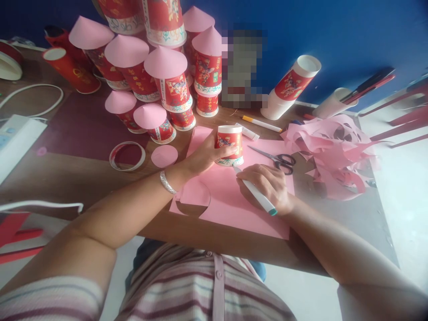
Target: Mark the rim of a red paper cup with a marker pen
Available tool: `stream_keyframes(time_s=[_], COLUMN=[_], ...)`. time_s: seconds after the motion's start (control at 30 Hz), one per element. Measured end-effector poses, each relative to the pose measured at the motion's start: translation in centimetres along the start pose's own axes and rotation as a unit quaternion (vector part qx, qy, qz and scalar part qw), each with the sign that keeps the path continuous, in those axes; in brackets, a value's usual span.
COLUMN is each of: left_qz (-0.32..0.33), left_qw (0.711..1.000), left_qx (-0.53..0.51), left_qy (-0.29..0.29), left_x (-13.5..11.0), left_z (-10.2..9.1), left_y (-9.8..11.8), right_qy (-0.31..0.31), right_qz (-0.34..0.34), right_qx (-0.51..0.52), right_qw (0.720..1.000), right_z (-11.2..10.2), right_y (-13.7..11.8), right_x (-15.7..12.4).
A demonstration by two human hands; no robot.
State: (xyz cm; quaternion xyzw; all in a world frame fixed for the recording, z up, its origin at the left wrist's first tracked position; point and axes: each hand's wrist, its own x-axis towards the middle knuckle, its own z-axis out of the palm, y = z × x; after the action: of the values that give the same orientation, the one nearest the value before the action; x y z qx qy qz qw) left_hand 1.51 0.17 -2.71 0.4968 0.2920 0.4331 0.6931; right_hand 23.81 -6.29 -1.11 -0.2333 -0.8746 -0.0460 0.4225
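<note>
My left hand (pixel 203 156) is closed round a red-and-white paper cup (pixel 229 143) standing upside down on a pink paper sheet (pixel 234 200). My right hand (pixel 267 185) grips a white pen with a teal end (pixel 256 192), its tip touching the sheet at the cup's rim. A round hole is cut from the sheet's near left edge (pixel 193 200). A silver bracelet (pixel 167 183) is on my left wrist.
Black-handled scissors (pixel 277 159) lie on the sheet to the right, beside a heap of pink paper scraps (pixel 331 151). Several cups topped with pink cones (pixel 165 80) are stacked behind. A cut pink disc (pixel 164 156), a tape ring (pixel 127 156) and a yellow-tipped marker (pixel 261 123) lie nearby.
</note>
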Motion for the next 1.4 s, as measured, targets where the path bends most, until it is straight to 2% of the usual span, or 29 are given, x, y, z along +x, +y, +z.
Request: stream_keyframes(time_s=[0.67,1.13,1.4], left_qz=[0.002,-0.012,-0.009], left_qw=[1.0,1.0,1.0], left_qx=[-0.001,0.001,0.004], left_qy=[-0.015,0.009,-0.004], left_x=[0.09,-0.05,0.01], left_z=[-0.24,-0.52,-0.37], left_y=[-0.24,-0.63,-0.35], right_qy=[-0.022,-0.011,-0.002], right_qz=[0.004,0.006,0.004], right_qx=[0.015,-0.008,-0.001], right_qw=[1.0,1.0,1.0], right_z=[-0.18,-0.02,-0.25], right_y=[0.14,0.03,0.19], right_x=[-0.05,0.13,0.12])
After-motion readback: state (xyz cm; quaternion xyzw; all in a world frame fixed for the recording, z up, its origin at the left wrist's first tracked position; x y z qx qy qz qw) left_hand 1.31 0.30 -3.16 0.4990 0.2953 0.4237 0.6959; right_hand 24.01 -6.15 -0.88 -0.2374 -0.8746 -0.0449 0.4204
